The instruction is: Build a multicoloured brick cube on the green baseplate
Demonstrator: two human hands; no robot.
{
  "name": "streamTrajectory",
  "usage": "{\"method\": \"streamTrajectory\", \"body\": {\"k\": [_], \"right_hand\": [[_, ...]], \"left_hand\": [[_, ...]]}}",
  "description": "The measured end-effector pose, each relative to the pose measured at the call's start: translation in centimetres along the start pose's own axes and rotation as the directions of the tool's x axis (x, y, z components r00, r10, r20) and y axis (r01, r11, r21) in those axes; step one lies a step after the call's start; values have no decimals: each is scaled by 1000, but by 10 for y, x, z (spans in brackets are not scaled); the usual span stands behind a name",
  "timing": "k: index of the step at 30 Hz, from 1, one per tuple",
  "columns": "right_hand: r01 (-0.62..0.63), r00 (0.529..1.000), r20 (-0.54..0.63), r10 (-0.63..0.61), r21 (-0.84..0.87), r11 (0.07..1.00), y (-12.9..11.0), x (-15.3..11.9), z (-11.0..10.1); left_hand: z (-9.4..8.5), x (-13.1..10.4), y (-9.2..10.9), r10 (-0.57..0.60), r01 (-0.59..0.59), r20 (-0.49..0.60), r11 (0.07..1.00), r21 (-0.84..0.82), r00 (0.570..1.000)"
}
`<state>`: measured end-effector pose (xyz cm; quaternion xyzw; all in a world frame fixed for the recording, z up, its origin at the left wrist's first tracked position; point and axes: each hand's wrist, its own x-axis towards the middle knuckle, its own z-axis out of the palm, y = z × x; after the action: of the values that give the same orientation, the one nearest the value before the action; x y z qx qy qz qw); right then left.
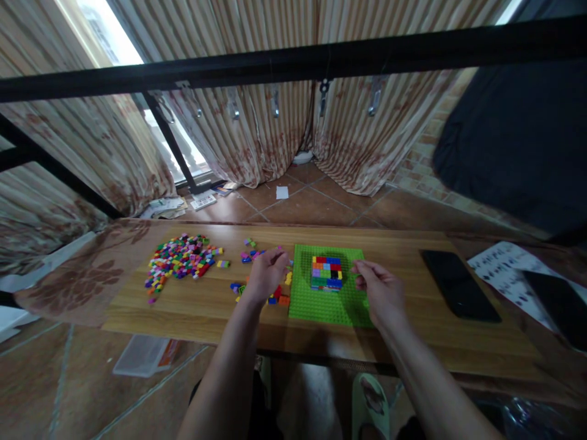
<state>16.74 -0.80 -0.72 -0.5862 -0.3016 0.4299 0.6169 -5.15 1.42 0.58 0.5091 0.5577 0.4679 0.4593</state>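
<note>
On the wooden table lies a green baseplate (305, 305) carrying a small block of stacked, many-coloured bricks (327, 273). My left hand (267, 273) hovers over loose bricks just left of the baseplate, fingers drawn together; whatever they may hold is too small to make out. Above the baseplate's right side is my right hand (378, 287), its fingers curled and thumb near the index finger, apart from the stack. Any piece between those fingertips cannot be made out. Small groups of bricks (277, 297) lie around and below my left hand.
A large heap of mixed bricks (183, 260) covers the table's left part. To the right lie a black tablet-like object (458, 284), a printed sheet (499, 269) and another dark device (557, 305). A black rail (275, 64) crosses beyond the table. A clear plastic box (140, 355) is on the floor.
</note>
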Motion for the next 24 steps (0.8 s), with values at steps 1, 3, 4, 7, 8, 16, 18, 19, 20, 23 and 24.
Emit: {"method": "streamTrajectory", "body": {"k": [1,3,4,7,8,16,18,19,20,23,24], "right_hand": [[17,1000,-13,-17,5,1000,-1,0,0],[59,998,-27,-59,2,998,-2,0,0],[82,996,-27,-82,-4,997,-2,0,0],[146,989,-10,-146,-28,989,-3,-2,1],[169,986,-2,-169,-40,985,-3,-4,1],[504,861,208,-465,-215,837,-7,-33,7],[630,764,363,-534,-235,741,-5,-44,10],[682,709,444,-548,-233,694,-4,-50,12],[720,658,523,-542,-227,656,-2,-55,14],[802,522,695,-495,-203,561,9,-68,21],[819,493,729,-475,-204,536,13,-71,23]], "left_hand": [[-4,0,1,2,-2,-32,1000,-22,999],[-11,-1,5,-7,0,-96,997,-71,995],[-14,-1,7,-15,2,-131,995,-99,991],[-21,-2,13,-49,8,-228,984,-179,972],[-24,-2,15,-58,5,-259,979,-203,964],[-38,-6,22,-132,-44,-405,917,-398,905],[-39,-6,22,-148,-38,-408,909,-414,901],[-40,-6,21,-153,-35,-406,908,-419,901],[-40,-7,21,-155,-33,-403,906,-422,902],[-40,-7,21,-153,-37,-399,903,-429,904],[-40,-7,21,-152,-38,-398,902,-431,905]]}}
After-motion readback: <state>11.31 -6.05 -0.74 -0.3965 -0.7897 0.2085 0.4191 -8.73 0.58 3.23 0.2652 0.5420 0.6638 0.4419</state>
